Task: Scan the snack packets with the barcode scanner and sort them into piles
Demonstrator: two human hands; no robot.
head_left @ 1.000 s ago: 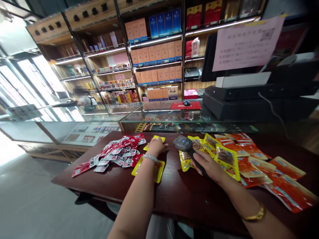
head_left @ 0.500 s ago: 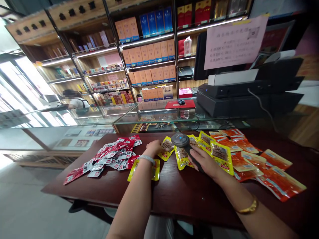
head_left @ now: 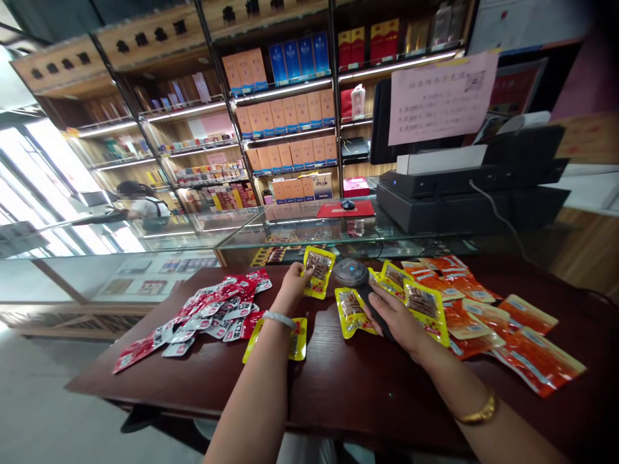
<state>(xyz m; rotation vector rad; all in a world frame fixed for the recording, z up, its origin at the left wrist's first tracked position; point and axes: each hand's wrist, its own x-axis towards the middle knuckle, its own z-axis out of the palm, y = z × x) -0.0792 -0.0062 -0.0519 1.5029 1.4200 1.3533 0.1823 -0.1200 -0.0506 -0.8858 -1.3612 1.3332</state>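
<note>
My left hand (head_left: 296, 283) pinches the edge of a yellow snack packet (head_left: 319, 274) with a clear window showing brown food. It is tilted up, off the table. My right hand (head_left: 394, 316) is wrapped round the handle of a dark barcode scanner (head_left: 351, 272), whose head points toward that packet. Under and beside the scanner lie several more yellow packets (head_left: 424, 306). Another yellow packet (head_left: 298, 340) lies partly hidden behind my left forearm. To the left is a heap of red and silver packets (head_left: 220, 309); to the right, orange packets (head_left: 539, 357) overlap.
The dark wooden table (head_left: 338, 386) meets a glass display counter (head_left: 290, 232). A cash drawer (head_left: 464, 209) and a monitor with a pink notice (head_left: 442, 96) stand at back right. A mouse (head_left: 347, 204) rests on a red mat. A person (head_left: 145, 203) is behind the far counter.
My left hand has raised the yellow packet from the table, tilting it up and slightly left. My right hand still holds the scanner in about the same place. The view has shifted slightly.
</note>
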